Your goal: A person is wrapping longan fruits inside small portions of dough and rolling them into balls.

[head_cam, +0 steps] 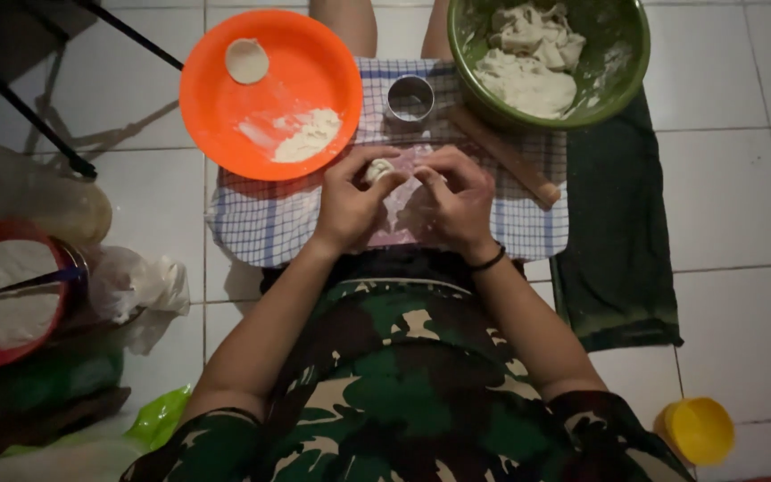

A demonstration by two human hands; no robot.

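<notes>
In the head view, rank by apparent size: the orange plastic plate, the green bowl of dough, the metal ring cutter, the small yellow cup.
1-2. Green bowl of dough and orange plastic plate: alike; bowl cropped.
3. Small yellow cup.
4. Metal ring cutter.

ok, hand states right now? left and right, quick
Left hand: closed, pinching a small dough piece.
Right hand: fingers curled beside that dough; whether its grip holds anything cannot be told.

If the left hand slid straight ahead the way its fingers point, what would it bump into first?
Likely the small metal ring cutter on the checked cloth. The left hand, pinching a bit of dough, points up and slightly right; the orange plate sits just left of that line.
</notes>
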